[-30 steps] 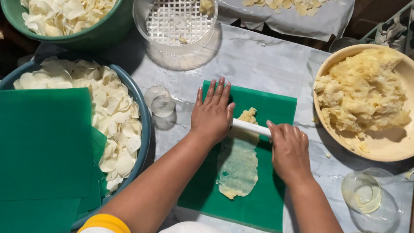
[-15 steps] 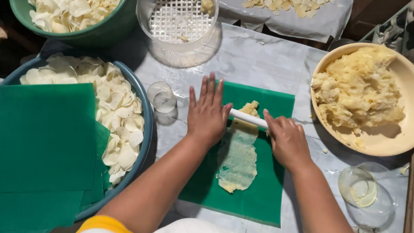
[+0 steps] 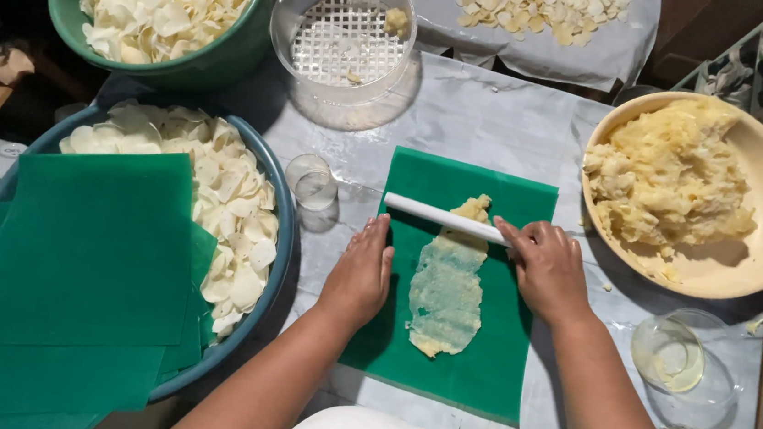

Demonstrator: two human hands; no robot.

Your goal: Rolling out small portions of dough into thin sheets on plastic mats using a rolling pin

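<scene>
While the head view is looking straight down, a white rolling pin (image 3: 444, 218) is lying across the upper part of a green cutting mat (image 3: 499, 344), and that mat is serving as the landmark on the table (image 3: 482, 113). A strip of pale dough (image 3: 446, 289) is lying down the middle of the mat, thin and flattened below the pin and thicker just above it, probably because the pin has not reached that end.

The right hand (image 3: 549, 271) is pressing on the pin's right end, fingers (image 3: 516, 237) curled together over it. The left hand (image 3: 360, 272) is lying flat on the mat's left edge, fingers (image 3: 380, 233) straight and together, its fingertips just below the pin's left end; whether they are touching it I cannot tell.

Right of the mat, one yellow bowl (image 3: 744, 274) is holding a heap of dough within easy reach. Left of the mat, one blue basin (image 3: 281, 224) of pale chips is sitting partly covered by a stack of spare green sheets (image 3: 84, 253). Above and left of the mat, one green bowl (image 3: 221, 53) is holding more chips, and one round sieve (image 3: 346, 37) is standing directly above the mat. Two small glass cups are showing: one (image 3: 312, 184) just left of the mat, one (image 3: 671, 355) to its lower right.
</scene>
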